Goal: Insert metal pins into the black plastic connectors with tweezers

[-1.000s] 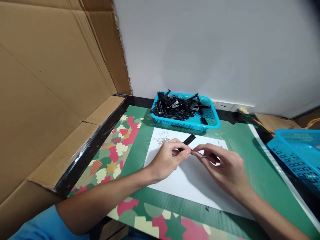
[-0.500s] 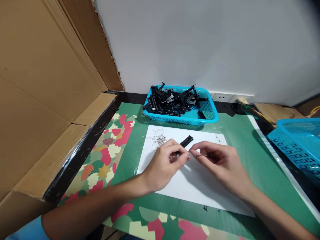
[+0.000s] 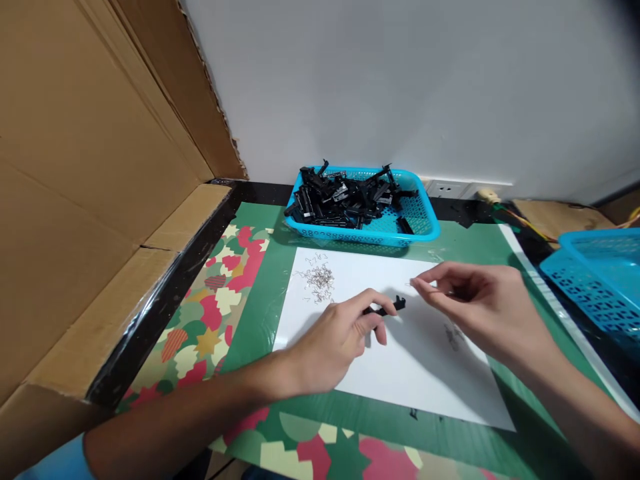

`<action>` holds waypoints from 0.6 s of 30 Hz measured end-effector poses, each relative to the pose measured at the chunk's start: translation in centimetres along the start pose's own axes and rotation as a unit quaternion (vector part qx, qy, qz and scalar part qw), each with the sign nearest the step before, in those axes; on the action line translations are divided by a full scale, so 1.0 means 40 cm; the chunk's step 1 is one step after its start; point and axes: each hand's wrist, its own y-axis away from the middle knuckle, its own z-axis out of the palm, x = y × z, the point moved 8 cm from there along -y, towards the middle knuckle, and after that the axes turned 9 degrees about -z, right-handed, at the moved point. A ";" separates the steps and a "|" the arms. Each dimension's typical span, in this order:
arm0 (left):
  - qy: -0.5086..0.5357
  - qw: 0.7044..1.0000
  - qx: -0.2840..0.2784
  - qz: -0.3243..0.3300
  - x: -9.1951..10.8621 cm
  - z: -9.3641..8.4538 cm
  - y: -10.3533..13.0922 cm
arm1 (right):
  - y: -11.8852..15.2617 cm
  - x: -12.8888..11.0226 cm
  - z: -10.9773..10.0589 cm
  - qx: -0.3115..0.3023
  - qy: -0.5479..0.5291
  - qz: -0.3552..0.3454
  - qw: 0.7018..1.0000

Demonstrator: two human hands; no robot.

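Note:
My left hand (image 3: 345, 333) is closed around a slim black plastic part (image 3: 400, 304), whose notched end sticks out past the fingers. To its right, over the white paper (image 3: 395, 373), my right hand (image 3: 470, 300) pinches a tiny thin wire piece (image 3: 407, 285) between thumb and forefinger. The two hands are apart. Small bent wire pieces (image 3: 320, 279) lie in a loose pile on the paper's far left part. A smaller, fainter cluster of similar pieces (image 3: 454, 337) lies below my right hand.
A blue basket (image 3: 425, 230) heaped with black plastic parts (image 3: 345, 197) stands behind the paper. Another blue basket (image 3: 580, 267) is at the right edge. Cardboard (image 3: 100, 167) walls the left side, and a socket strip (image 3: 445, 189) sits at the back.
My hands have drawn apart. The right moved right with the wire piece in its fingertips. The black part in my left hand has turned and now points right.

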 end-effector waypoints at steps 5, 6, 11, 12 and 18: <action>-0.020 0.998 0.049 -0.016 -0.015 -0.007 -0.004 | -0.004 0.008 0.047 -0.092 0.003 0.020 0.996; -0.007 0.999 0.046 -0.025 -0.020 -0.006 -0.007 | -0.003 0.008 0.053 -0.097 0.002 0.023 0.995; 0.062 0.996 0.024 -0.061 -0.041 -0.004 -0.018 | 0.002 -0.003 0.077 -0.110 0.026 -0.007 0.994; 0.068 0.995 0.023 -0.063 -0.042 -0.005 -0.019 | 0.003 -0.006 0.080 -0.111 0.038 -0.020 0.993; 0.072 0.995 0.014 -0.063 -0.040 0.002 -0.019 | 0.002 -0.015 0.087 -0.126 0.076 -0.054 0.988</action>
